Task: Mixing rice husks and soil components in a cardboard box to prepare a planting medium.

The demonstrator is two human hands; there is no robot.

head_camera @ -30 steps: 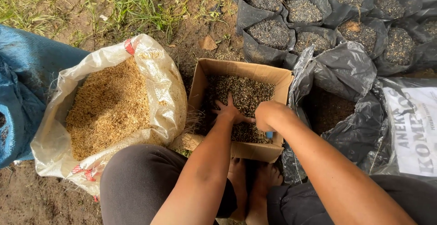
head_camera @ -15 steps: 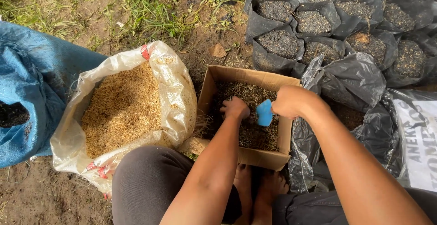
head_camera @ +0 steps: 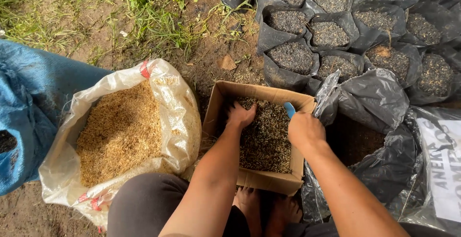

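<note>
A cardboard box [head_camera: 218, 117] sits on the ground between my knees, filled with a dark husk and soil mix [head_camera: 264, 141]. My left hand [head_camera: 239, 115] presses fingers-down into the mix at the box's far left corner. My right hand [head_camera: 304, 130] is closed around a blue-handled tool [head_camera: 289, 109] above the box's right wall; the tool's working end is hidden. Just right of the box an open black plastic bag [head_camera: 370, 98] gapes.
A white woven sack [head_camera: 180, 122] of tan rice husks stands to the left, with a blue sack [head_camera: 33, 102] beyond it. Several filled black planting bags [head_camera: 293, 54] stand in rows at the back right. A printed plastic bag [head_camera: 444, 170] lies at right. My bare feet [head_camera: 266, 208] rest under the box.
My right hand has lifted the blue tool from inside the box toward its right wall. My left hand has moved further into the far left corner of the mix.
</note>
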